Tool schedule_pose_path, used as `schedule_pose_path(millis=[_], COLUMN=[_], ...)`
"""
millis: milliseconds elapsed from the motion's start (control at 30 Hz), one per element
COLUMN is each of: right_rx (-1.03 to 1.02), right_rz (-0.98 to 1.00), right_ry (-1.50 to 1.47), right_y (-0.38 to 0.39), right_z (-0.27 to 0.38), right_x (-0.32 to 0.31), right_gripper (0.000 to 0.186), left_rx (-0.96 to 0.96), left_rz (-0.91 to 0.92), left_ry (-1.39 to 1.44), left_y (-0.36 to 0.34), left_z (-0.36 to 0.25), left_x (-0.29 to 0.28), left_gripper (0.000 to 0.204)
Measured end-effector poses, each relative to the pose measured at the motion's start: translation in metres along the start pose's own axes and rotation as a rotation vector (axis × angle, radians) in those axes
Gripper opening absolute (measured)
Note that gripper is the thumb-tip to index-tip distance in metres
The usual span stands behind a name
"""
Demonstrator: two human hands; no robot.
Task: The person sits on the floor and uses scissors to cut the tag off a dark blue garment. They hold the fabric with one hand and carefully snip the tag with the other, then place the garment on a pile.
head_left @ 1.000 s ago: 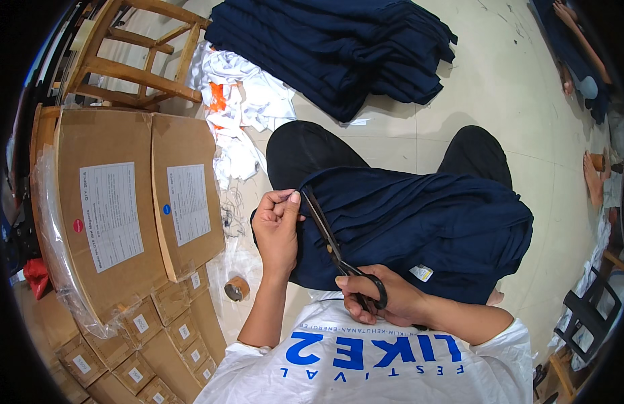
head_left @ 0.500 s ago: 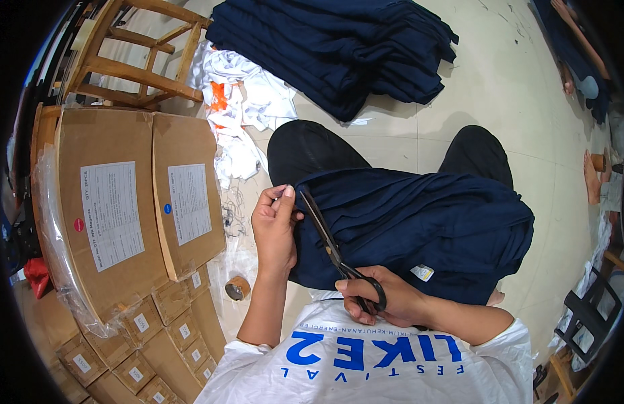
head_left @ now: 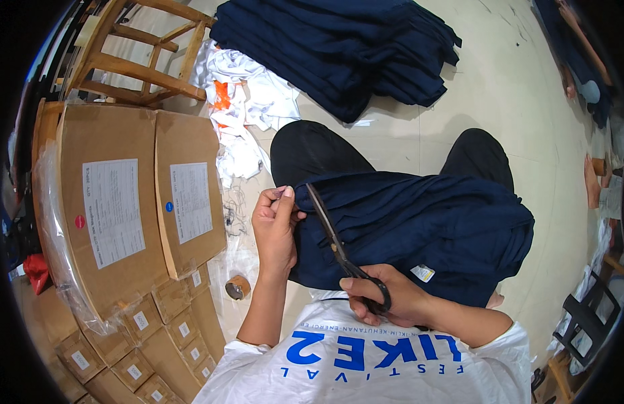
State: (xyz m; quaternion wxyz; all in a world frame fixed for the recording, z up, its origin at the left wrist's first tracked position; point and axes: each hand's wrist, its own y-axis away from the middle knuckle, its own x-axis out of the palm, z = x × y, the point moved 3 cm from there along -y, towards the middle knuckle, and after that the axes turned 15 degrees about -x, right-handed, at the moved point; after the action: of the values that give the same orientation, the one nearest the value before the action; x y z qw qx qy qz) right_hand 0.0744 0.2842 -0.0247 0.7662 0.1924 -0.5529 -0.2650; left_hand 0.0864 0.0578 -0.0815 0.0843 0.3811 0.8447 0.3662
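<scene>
A dark navy cloth garment (head_left: 420, 215) lies bunched across my lap, with a small white and yellow label (head_left: 422, 273) showing on it. At the cloth's left edge, the thumb and fingers of my left hand (head_left: 275, 225) are pinched together; what is between them is too small to make out. My right hand (head_left: 386, 293) grips long-bladed scissors (head_left: 337, 246), its fingers through the black handles. The blades lie over the cloth and look nearly together, their tips just right of my left fingertips.
A heap of navy cloth (head_left: 339, 54) lies on the tiled floor ahead, beside white cloth (head_left: 258, 87). At my left stand cardboard boxes (head_left: 116, 141) and a wooden stool (head_left: 140, 71). A tape roll (head_left: 238, 287) sits nearby. Another person's arm (head_left: 585, 40) shows at far right.
The scissors' tips have moved slightly right and up, a little away from my left fingertips. The view has shifted a little; my left hand keeps its pinch.
</scene>
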Motion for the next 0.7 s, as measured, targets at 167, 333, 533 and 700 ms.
schedule_pose_path(millis=[167,333,533,700], right_rx=[-0.189,-0.464,-0.678,-0.584], right_rz=[-0.019,-0.088,-0.144,-0.155], right_ry=[-0.069,0.048,0.031,0.083], right_y=[0.016,0.020,0.018,0.007], right_z=[0.019,0.068,0.097,0.086], right_x=[-0.014,-0.022,-0.029,-0.029], right_gripper=[0.033,0.030,0.037,0.031], left_rx=[0.046,0.133,0.391,0.234], left_rz=[-0.014,-0.015,-0.160,-0.022], left_ry=[0.004,-0.021,-0.117,0.031], left_y=[-0.002,-0.010,-0.005,-0.011], left_z=[-0.004,-0.003,-0.026,-0.027], left_x=[-0.002,-0.007,-0.009,-0.018], left_gripper=[0.011,0.012,0.010,0.007])
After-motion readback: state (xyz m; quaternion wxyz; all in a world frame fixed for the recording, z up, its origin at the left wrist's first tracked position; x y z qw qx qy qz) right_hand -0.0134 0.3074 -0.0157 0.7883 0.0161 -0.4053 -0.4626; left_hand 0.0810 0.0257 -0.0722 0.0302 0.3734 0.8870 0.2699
